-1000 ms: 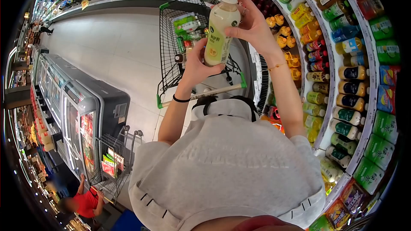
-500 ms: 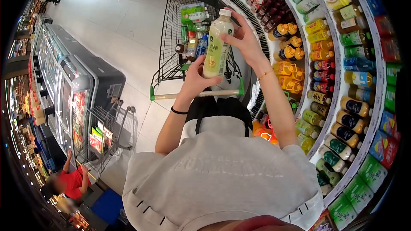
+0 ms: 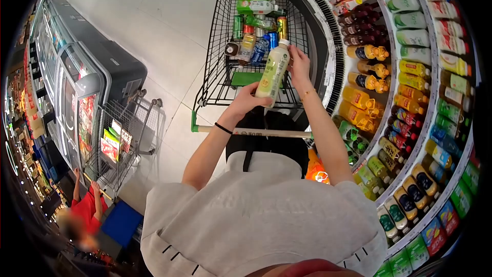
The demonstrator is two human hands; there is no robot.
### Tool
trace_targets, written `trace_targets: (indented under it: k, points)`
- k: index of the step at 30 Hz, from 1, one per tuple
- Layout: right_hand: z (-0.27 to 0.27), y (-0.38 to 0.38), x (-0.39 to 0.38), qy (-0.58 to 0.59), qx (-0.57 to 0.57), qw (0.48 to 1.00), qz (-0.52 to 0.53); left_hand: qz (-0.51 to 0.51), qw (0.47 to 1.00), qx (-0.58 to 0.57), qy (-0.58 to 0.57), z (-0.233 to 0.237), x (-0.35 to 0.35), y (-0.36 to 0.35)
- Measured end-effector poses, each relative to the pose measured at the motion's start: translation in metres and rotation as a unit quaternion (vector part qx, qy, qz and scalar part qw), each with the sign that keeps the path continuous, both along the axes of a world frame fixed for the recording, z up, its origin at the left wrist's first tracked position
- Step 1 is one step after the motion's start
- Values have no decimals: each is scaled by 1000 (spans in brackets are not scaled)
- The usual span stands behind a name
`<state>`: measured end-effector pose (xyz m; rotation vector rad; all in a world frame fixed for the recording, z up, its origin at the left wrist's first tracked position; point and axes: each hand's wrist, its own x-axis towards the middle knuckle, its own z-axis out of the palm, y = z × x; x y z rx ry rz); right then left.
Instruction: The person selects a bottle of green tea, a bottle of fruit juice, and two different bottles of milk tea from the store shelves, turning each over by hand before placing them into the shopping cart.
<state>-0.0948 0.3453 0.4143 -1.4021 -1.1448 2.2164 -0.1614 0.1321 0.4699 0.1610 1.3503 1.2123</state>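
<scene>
A pale green drink bottle with a white cap is held tilted over the near end of the shopping cart. My left hand is closed around its lower end. My right hand has its fingers at the bottle's upper right side, just below the cap; some fingertips are hidden behind the bottle. Beyond it in the cart lie several bottles and cans, among them a green-labelled bottle, an amber drink bottle, a gold can and a blue-labelled bottle.
Curved shelves of drinks run along the right, close to the cart. The cart's handle crosses before my waist. On the left stand a freezer cabinet and another cart, with a person in red beside it.
The bottle has come lower and tilts more to the right. My right hand has shifted from its front to its right side. The view has moved, showing more of the cart.
</scene>
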Motion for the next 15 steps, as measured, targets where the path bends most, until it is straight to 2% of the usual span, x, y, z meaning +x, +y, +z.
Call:
trace_targets:
  k: [3, 5, 6, 8, 9, 11, 12, 13, 15]
  points:
    - [-64, -2, -18, -59, -44, 997, -23, -4, 999, -29, 26, -42, -23, 8]
    - [-115, -3, -23, -88, -76, 993, -33, -34, 991, -83, 100, -67, -40, 15]
    - [-134, -5, -26, -92, -114, 988, -43, -36, 991, -87, 93, -86, -46, 16]
    - [-175, -8, -30, -48, -178, 981, -61, -68, 972, -133, 182, -128, -57, 21]
    - [-184, -6, -35, -52, -182, 980, -61, -69, 972, -136, 178, -139, -68, 26]
    - [-195, -2, -38, -55, -233, 966, -96, -170, 919, -145, 326, -152, -87, 36]
    - [-234, 1, -31, -26, -232, 969, -84, -175, 916, -147, 330, -160, -98, 40]
    - [-226, 1, -37, -29, -235, 968, -86, -178, 916, -149, 326, -179, -105, 42]
    - [-212, 9, -51, -45, -225, 973, -33, -221, 846, -161, 457, -214, -119, 48]
